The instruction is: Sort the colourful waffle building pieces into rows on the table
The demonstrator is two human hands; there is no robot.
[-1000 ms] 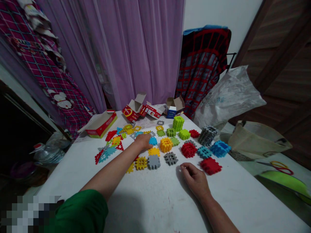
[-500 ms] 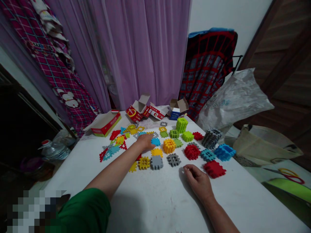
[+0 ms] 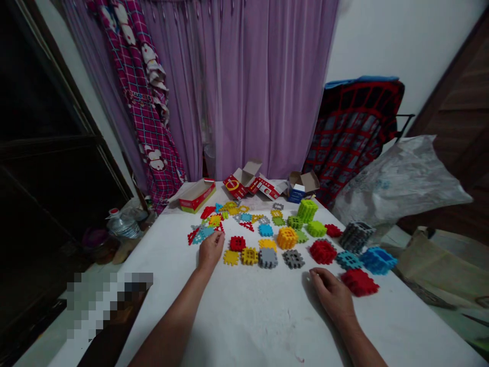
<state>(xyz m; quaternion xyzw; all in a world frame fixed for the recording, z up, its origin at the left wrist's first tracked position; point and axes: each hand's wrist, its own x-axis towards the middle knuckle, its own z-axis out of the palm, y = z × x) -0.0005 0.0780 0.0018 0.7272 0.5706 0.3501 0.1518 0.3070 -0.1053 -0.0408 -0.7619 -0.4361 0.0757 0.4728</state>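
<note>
- While the right hand (image 3: 333,293) rests at lower right on the white surface (image 3: 252,316), the left hand (image 3: 211,250) is at center-left, beside the toothed pieces.
- Left hand: fingers bent inward, tips drawn together; cannot tell if a piece is pinched.
- Right hand: loosely curled, thumb near index finger, nothing seen in it, inside of grip hidden.
- Nearest left hand: flat teal pieces (image 3: 204,232) just behind its fingers; flat yellow piece (image 3: 231,258) and small red stack (image 3: 237,243) to its right in frame.
- Row along center: yellow windowed block (image 3: 249,256), light gray block (image 3: 268,258), dark gray windowed block (image 3: 293,259).
- Nearest right hand: solid red stack (image 3: 359,282), just beside it, toward frame right; hollow red stack (image 3: 323,252) above.
- Center-right: orange-yellow stack (image 3: 287,238), teal stack (image 3: 349,260), blue stack (image 3: 379,260), leaning dark gray stack (image 3: 357,236).
- Farther up frame: tall lime stack (image 3: 306,210), light blue piece (image 3: 266,230).
- Far edge of surface: red-and-yellow box (image 3: 199,197) at left, blue box (image 3: 296,193) at right.
- Behind, upper middle: purple curtain (image 3: 263,92).
</note>
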